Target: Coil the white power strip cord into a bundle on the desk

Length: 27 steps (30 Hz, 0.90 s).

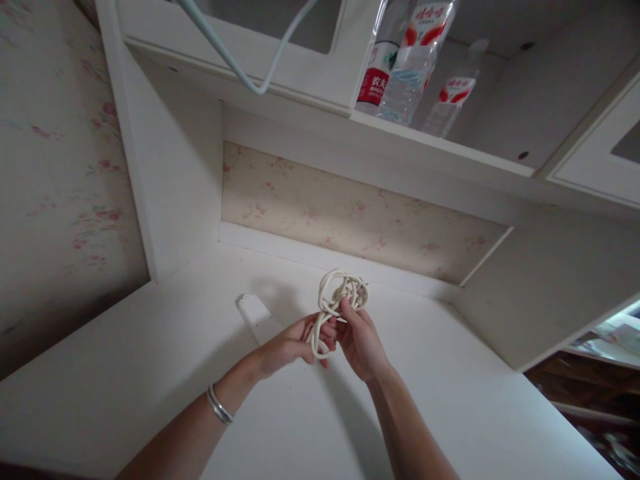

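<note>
A tangled cream-white cord (341, 293) is bunched in a knot above the white desk (150, 373). My left hand (293, 345), with silver bangles on its wrist, grips the lower loops of the cord. My right hand (361, 341) pinches the knotted bundle from below, fingers closed on it. Both hands meet at the cord over the middle of the desk. A white power strip (257, 317) lies flat on the desk just left of my left hand; whether the cord joins it is hidden by my hands.
Several plastic water bottles (407, 63) with red labels stand on the shelf above. A pale cable (235, 60) hangs in a loop from the upper cabinet. Floral wallpaper (350, 213) backs the desk niche. A cluttered area (605, 373) lies at the right.
</note>
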Tool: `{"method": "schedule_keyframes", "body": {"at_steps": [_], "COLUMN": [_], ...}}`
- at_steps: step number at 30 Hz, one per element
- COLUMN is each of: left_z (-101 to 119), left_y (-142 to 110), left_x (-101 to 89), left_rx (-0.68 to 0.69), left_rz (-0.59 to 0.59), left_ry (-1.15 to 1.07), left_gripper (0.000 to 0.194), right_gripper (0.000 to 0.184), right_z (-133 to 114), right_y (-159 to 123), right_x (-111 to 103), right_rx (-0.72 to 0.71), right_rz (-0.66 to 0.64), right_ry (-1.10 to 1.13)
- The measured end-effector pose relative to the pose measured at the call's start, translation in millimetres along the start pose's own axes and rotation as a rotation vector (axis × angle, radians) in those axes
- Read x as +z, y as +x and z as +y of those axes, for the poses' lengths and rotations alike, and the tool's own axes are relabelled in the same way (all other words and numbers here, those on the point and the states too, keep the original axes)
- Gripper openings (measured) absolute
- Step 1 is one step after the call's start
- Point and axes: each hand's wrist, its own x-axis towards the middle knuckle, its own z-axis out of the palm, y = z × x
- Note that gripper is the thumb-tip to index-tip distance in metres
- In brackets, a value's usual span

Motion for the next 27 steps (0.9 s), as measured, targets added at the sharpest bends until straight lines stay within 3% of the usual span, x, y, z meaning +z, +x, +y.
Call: {"method": "schedule_keyframes", "body": {"at_steps": [2, 4, 9, 12, 19, 23, 27], "left_z": [-5, -12, -26, -29, -31, -32, -34], "left_y": [1, 5, 13, 12, 7, 8, 10], "left_x": [1.6, 3.2, 0.5, -1.0, -0.1, -0.4, -3.0], "left_rx": [-0.007, 0.069, 0.182, 0.242, 0.191, 0.225, 0.239], "left_rz": [0.037, 0.122, 0.236, 0.264, 0.358, 0.336, 0.359], "left_ry": [0.15, 0.29, 0.732, 0.957, 1.036, 1.037, 1.065], "left_gripper": [0.062, 0.059, 0.021, 0.018, 0.025, 0.026, 0.025], "right_gripper": [0.034, 0.033, 0.034, 0.036, 0.034, 0.03, 0.029], "right_z": [2, 2, 0, 0, 1, 11, 27], "right_y": [1, 2, 8, 13, 23, 26, 29], "right_x": [-3, -7, -14, -16, -22, -31, -45], "right_rx": [0.007, -0.018, -0.128, -0.158, -0.129, 0.024, 0.081], "right_rz": [0.021, 0.044, 0.133, 0.187, 0.259, 0.167, 0.119], "right_ry": [0.027, 0.025, -0.052, -0.081, 0.022, 0.108, 0.036]}}
